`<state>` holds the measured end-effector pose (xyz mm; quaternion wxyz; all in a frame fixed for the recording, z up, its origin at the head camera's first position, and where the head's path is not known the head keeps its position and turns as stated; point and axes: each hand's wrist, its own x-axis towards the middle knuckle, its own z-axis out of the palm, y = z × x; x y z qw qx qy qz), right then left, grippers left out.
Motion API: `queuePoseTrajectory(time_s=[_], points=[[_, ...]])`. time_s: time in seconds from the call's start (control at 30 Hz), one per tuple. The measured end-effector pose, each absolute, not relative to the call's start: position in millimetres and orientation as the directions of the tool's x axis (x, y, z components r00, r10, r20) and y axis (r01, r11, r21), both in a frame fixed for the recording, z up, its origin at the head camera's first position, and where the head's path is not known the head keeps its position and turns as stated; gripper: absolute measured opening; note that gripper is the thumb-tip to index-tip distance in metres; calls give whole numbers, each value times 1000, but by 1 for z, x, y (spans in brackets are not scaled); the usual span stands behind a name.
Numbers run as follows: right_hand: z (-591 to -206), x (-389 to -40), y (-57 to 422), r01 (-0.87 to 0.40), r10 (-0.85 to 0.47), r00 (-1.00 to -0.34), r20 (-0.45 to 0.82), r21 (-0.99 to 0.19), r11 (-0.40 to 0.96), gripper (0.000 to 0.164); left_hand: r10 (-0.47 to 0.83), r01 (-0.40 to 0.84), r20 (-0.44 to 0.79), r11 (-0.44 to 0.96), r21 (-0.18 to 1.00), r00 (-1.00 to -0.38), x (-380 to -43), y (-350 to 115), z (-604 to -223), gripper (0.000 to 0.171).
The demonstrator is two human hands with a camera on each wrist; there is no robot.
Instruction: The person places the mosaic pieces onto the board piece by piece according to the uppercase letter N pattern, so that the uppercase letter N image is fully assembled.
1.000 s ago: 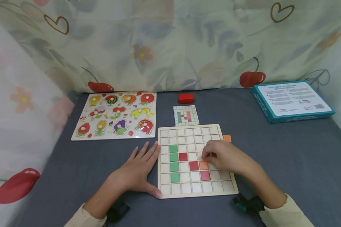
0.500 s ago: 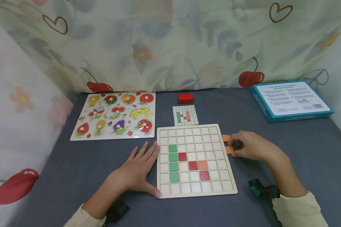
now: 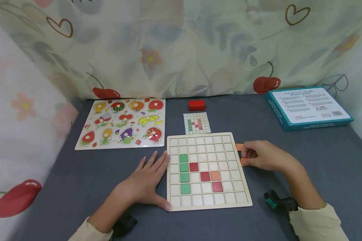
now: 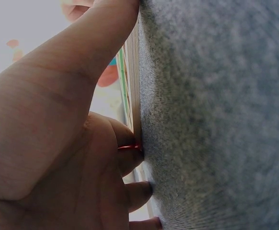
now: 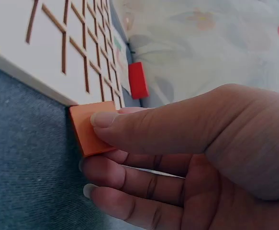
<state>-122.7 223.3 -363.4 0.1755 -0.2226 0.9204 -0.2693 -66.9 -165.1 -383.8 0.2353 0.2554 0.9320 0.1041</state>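
A pale wooden grid board (image 3: 208,200) lies on the dark cloth in the head view. Set in its cells are a column of green tiles (image 3: 184,177), three red tiles (image 3: 205,176) on a diagonal and one orange tile (image 3: 215,175). My left hand (image 3: 143,187) rests with spread, straight fingers against the board's left edge. To the right of the board, my right hand (image 3: 266,155) pinches an orange tile (image 5: 83,129) between thumb and fingers, close to the board's edge. Another orange tile (image 3: 239,147) lies just beyond, partly hidden by the fingers.
Behind the board lie a small pattern card (image 3: 196,123) and a red block (image 3: 196,105). A fruit puzzle (image 3: 140,131) is at the back left, a teal-edged box (image 3: 309,107) at the back right. A patterned curtain (image 3: 181,50) closes off the rear.
My right hand has left the orange tile in the board and moved right, to the tiles beside it. The tile it pinches has shifted slightly nearer me. My left hand stays put.
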Motion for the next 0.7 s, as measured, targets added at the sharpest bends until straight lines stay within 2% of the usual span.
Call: queuePoseTrajectory(time_s=[0.3,0.7], points=[[-355,-115,213,-347,-494,-863,-111,-579,738,13,528,436,-385,847,306,-757,-67,-165,-385,142],[-367,-112,168,-378,-536,-842,-59,-643,666,11,528,433,-383,846,310,-758,-67,-165,-384,142]])
